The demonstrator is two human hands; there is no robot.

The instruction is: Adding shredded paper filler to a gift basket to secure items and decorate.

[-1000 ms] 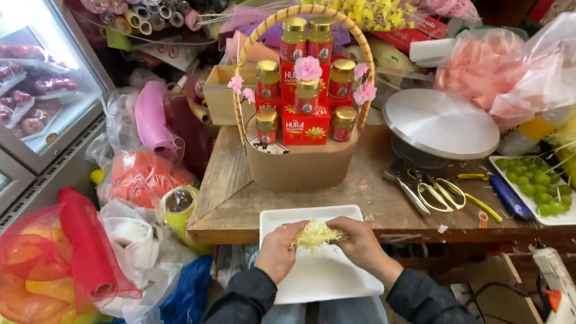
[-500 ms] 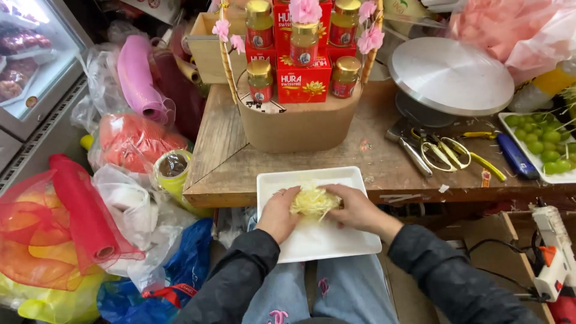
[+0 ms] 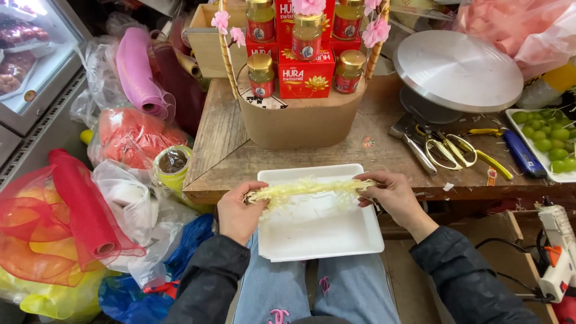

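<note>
Over the white tray [image 3: 318, 234] (resting on the lap at the near table [image 3: 336, 162] edge) a strand of pale yellow shreds [image 3: 309, 189] stretched left to right. The left hand [image 3: 237, 211] and right hand [image 3: 393, 195] pinched its ends. Half a second earlier the shreds were a bunched clump between hands close together.

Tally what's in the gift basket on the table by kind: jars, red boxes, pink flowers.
Jars with gold lids: 4
Red boxes: 2 clearly shown, a third partly hidden behind
Pink flowers: 4
Total: 10 clearly visible, all in the basket
</note>
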